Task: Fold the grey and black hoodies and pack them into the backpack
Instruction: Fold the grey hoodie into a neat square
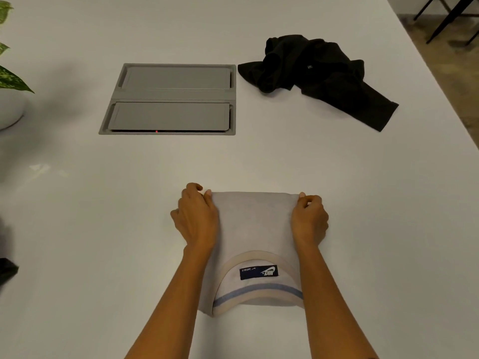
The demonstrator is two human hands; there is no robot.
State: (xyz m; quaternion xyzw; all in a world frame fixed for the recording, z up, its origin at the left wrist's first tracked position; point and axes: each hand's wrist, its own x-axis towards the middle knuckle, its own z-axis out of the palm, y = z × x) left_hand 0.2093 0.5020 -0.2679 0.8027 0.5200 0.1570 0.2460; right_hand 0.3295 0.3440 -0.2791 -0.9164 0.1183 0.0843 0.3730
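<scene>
At the left edge I see a dark shape, possibly the backpack; too little shows to say. The left hand pinches the far left corner of the grey hoodie, folded flat on the table. The right hand pinches the far right corner. It looks soft and light, so I judge the corners the right hold. The black hoodie lies crumpled and limp, far right.

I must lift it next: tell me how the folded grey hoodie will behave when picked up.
Probably floppy: the grey hoodie is soft cloth, and the black hoodie lies slumped in creases. Likely to unfold if lifted by one edge, since nothing binds its layers; the left hand and right hand pinch only its far corners. Unlikely to roll or break.
</scene>
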